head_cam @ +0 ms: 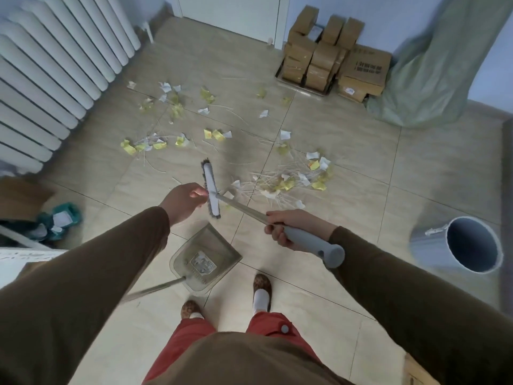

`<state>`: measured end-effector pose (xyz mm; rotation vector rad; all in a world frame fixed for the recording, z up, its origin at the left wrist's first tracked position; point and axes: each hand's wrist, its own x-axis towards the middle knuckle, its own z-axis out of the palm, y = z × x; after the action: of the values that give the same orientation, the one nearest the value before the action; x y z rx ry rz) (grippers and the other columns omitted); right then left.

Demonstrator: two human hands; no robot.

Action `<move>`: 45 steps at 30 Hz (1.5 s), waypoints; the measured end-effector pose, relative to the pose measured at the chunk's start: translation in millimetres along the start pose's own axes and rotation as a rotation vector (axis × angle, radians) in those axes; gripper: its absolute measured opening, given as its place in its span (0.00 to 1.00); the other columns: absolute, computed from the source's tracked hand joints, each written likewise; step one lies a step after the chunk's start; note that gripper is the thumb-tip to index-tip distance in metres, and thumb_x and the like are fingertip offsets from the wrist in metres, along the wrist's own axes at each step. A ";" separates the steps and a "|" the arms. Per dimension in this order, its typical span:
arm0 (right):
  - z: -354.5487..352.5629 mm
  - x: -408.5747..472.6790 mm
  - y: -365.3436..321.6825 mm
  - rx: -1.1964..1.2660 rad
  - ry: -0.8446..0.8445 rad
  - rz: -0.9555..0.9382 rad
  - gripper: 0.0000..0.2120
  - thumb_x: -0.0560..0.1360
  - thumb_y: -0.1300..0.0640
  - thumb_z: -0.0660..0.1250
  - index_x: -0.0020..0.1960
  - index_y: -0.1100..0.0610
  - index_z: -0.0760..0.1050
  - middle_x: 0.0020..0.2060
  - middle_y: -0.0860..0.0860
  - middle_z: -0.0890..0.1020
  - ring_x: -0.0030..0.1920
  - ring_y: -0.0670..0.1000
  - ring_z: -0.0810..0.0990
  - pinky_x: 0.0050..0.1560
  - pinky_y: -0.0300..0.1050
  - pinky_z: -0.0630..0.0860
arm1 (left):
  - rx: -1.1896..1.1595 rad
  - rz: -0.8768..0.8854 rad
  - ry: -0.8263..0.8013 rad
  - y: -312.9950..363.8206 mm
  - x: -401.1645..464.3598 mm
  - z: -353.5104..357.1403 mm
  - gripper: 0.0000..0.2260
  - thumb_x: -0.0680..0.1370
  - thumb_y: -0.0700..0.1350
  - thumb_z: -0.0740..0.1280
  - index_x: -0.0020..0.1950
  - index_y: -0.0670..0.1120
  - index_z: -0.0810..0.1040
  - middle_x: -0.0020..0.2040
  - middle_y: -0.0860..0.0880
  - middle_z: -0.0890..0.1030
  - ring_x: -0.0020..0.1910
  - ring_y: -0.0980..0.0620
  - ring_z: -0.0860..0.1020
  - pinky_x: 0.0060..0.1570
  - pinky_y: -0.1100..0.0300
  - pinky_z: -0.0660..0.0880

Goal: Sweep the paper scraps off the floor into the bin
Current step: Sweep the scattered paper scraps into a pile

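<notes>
Yellow and white paper scraps (294,182) and thin pale strips litter the tiled floor, in one dense heap at centre right and looser groups (155,143) further left and back. My right hand (288,227) is shut on the grey handle of a broom. Its flat head (211,191) is lifted just left of the heap. My left hand (183,202) touches the broom head with its fingertips. A clear dustpan (205,259) lies on the floor below the broom, by my feet. The grey bin (469,243) stands at the right.
A white radiator (55,79) lines the left wall. Stacked cardboard boxes (333,62) and a green bag (433,73) stand at the back right. A cardboard box and teal bag (58,220) lie at the left. A white door is at the back.
</notes>
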<state>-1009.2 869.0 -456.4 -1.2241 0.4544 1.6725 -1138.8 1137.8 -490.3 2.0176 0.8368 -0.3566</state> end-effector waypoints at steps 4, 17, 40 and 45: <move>63.1 77.8 0.4 0.279 -0.074 0.015 0.02 0.81 0.64 0.58 0.50 0.61 0.67 0.36 0.55 0.72 0.23 0.46 0.75 0.24 0.35 0.77 | -0.014 -0.022 0.029 -24.3 0.6 -30.1 0.06 0.79 0.43 0.67 0.54 0.49 0.80 0.54 0.44 0.83 0.54 0.46 0.81 0.55 0.50 0.77; 154.5 179.4 0.0 0.412 -0.039 0.088 0.02 0.81 0.65 0.57 0.50 0.61 0.64 0.36 0.54 0.68 0.18 0.47 0.72 0.19 0.35 0.74 | 0.013 -0.034 -0.032 -120.7 8.3 -108.8 0.08 0.79 0.45 0.68 0.55 0.46 0.82 0.52 0.45 0.84 0.52 0.46 0.82 0.50 0.52 0.77; 164.9 129.5 -18.4 0.238 0.032 -0.042 0.07 0.80 0.60 0.63 0.55 0.58 0.66 0.37 0.54 0.74 0.24 0.43 0.71 0.22 0.33 0.74 | -0.082 -0.010 -0.047 -117.0 38.3 -117.4 0.07 0.79 0.41 0.66 0.55 0.44 0.81 0.51 0.43 0.83 0.51 0.45 0.81 0.55 0.50 0.76; 128.5 140.7 -75.7 0.159 -0.004 0.007 0.06 0.81 0.58 0.62 0.52 0.57 0.65 0.36 0.53 0.73 0.23 0.42 0.72 0.22 0.32 0.74 | -0.093 -0.097 0.041 -105.7 73.6 -116.0 0.09 0.80 0.44 0.66 0.58 0.45 0.81 0.53 0.45 0.84 0.51 0.46 0.83 0.56 0.48 0.79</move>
<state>-1012.0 1067.6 -507.4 -1.1037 0.5780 1.6123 -1164.8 1304.0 -532.1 1.9087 0.9620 -0.3255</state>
